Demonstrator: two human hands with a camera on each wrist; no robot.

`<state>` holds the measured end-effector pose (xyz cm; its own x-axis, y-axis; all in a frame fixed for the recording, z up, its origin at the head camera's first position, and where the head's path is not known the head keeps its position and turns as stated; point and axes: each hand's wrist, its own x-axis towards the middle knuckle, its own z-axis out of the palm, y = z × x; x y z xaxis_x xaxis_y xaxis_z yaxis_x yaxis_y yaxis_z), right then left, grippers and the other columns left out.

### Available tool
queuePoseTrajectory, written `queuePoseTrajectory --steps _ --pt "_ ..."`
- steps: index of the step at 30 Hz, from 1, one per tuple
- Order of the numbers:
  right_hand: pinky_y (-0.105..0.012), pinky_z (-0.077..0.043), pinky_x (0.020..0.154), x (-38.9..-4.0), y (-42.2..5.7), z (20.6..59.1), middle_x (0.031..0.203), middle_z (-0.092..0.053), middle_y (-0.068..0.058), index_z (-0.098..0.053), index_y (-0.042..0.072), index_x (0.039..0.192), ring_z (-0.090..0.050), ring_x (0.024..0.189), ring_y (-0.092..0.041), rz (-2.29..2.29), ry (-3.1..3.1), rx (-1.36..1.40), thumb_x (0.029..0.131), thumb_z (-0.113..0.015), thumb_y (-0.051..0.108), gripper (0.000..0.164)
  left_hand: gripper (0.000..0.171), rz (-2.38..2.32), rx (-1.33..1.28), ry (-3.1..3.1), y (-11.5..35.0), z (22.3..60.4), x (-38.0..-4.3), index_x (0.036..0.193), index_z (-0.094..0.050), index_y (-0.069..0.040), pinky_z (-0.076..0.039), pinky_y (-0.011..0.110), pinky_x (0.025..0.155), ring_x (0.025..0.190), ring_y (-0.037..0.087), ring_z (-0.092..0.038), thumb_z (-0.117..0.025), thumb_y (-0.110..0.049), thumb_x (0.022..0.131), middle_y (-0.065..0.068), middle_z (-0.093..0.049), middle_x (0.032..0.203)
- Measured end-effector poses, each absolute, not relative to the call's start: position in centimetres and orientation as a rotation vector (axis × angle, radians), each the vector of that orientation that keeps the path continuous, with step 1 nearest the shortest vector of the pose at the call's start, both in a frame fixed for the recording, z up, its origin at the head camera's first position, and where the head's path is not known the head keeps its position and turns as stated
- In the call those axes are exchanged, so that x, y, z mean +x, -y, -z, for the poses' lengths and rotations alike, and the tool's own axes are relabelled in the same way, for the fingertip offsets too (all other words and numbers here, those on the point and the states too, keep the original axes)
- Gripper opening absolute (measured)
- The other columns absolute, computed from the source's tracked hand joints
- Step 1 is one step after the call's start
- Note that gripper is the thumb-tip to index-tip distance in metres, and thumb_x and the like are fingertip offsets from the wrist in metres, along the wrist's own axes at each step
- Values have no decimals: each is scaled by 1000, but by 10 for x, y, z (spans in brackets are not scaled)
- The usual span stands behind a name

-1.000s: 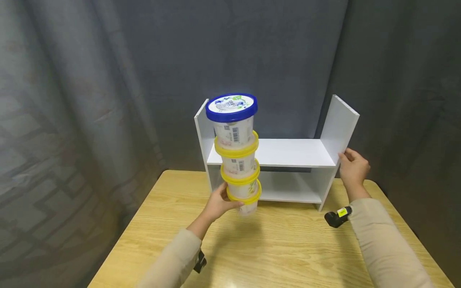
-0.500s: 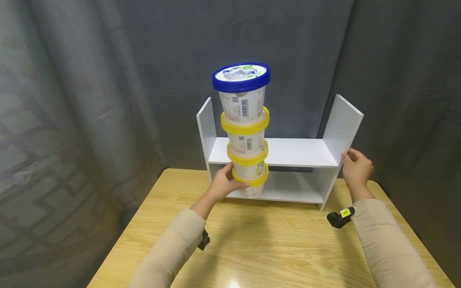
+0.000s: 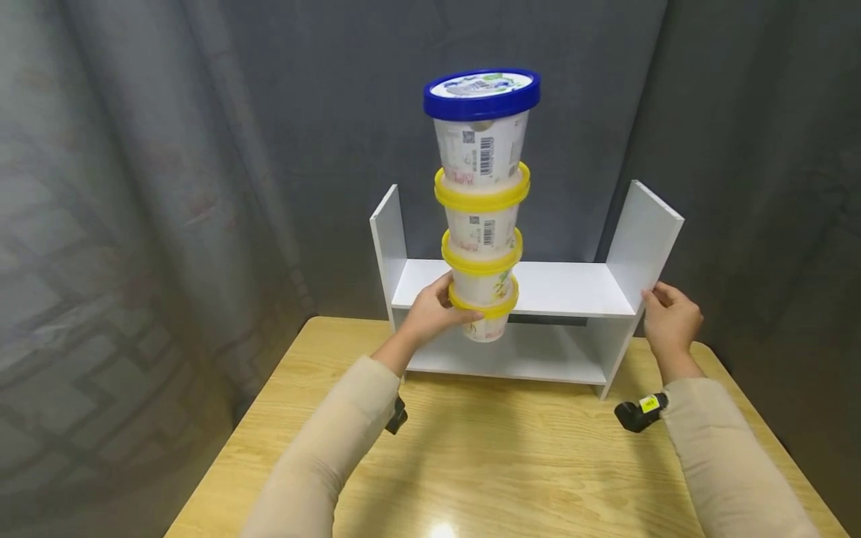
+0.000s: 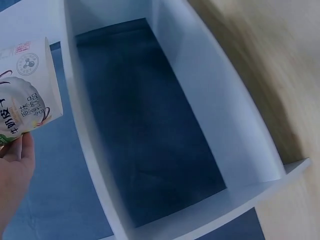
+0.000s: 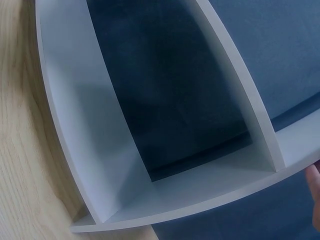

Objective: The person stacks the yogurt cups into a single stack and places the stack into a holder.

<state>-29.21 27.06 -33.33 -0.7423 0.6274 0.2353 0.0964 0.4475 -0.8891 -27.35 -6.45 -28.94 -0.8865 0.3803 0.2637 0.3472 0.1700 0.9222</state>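
Observation:
My left hand (image 3: 427, 315) grips the lowest tub (image 3: 494, 327) of a tall stack of white printed paper tubs, holding it up in the air. The top tub (image 3: 480, 146) has a blue lid (image 3: 480, 104); those under it have yellow lids. The stack leans slightly and stands in front of a white two-tier shelf (image 3: 572, 288), hiding part of it. In the left wrist view the held tub (image 4: 27, 90) shows dark print above the fingers. My right hand (image 3: 673, 321) pinches the front edge of the shelf's right side panel (image 3: 642, 243).
The shelf stands on a light wooden table (image 3: 538, 463), toward its back. Its lower board (image 3: 551, 355) lies under the held stack. Grey curtains (image 3: 323, 112) hang behind and at both sides. A black wrist camera (image 3: 639, 412) sits at the right cuff.
My left hand has raised the stack of tubs and carried it to the right, toward the shelf's upper board. The right hand keeps its hold on the side panel.

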Motion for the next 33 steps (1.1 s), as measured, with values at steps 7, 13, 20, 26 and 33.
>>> queuePoseTrajectory --steps 7,13,20,26,33 --pt "-32 -44 87 -282 -269 339 115 -53 -11 -51 5 120 -50 103 -21 -1249 2172 -619 87 -49 21 36 64 -1887 719 -2357 60 286 -282 125 -43 -13 -48 30 78 96 19 -53 -73 -12 68 5 -54 112" --pt "-26 -46 81 -282 -267 340 111 -56 -11 -54 5 117 -52 98 -17 -1212 2158 -609 87 -51 21 34 66 -1891 662 -2370 58 290 -299 126 -43 -17 -47 31 80 98 18 -52 -74 -16 68 2 -54 113" --pt "-30 -46 83 -278 -266 338 112 -55 -11 -53 5 117 -52 100 -20 -1225 2172 -596 87 -51 23 36 74 -1843 564 -2466 59 308 -323 128 -40 -29 -45 30 81 100 12 -49 -76 -31 63 -9 -53 111" --pt "-24 -47 80 -271 -265 336 111 -56 -11 -55 5 116 -53 96 -15 -1225 2162 -597 86 -51 22 35 77 -1858 549 -2484 54 313 -325 129 -38 -29 -44 31 82 101 12 -49 -76 -33 63 -9 -53 112" --pt "-14 -45 68 -265 -266 334 108 -58 -13 -58 3 112 -53 84 -6 -1168 2168 -586 85 -53 21 33 76 -1886 538 -2467 47 313 -328 128 -39 -31 -43 32 85 103 12 -48 -76 -35 63 -9 -53 113"
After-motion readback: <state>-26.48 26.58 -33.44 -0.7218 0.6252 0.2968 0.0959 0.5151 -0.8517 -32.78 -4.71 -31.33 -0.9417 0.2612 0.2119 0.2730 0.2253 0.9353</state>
